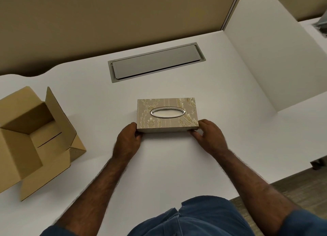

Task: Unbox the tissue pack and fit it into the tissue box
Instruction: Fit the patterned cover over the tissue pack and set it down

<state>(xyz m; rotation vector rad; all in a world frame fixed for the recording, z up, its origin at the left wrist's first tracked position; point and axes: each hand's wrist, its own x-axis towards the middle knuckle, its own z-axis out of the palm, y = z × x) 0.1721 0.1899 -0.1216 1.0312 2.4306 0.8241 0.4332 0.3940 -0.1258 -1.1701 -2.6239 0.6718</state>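
A beige tissue box point(167, 114) with a floral pattern and a silver oval opening on top sits on the white desk point(159, 165) in the middle of the head view. White tissue shows through the oval. My left hand point(127, 142) grips the box's near left corner. My right hand point(209, 136) grips its near right corner. A brown cardboard carton point(35, 140) stands at the left with its flaps open; I see nothing in the part of its inside that shows.
A grey cable hatch point(156, 62) is set into the desk behind the tissue box. A white partition point(265, 59) rises on the right and a tan wall panel runs along the back. The desk's near edge passes by my right forearm.
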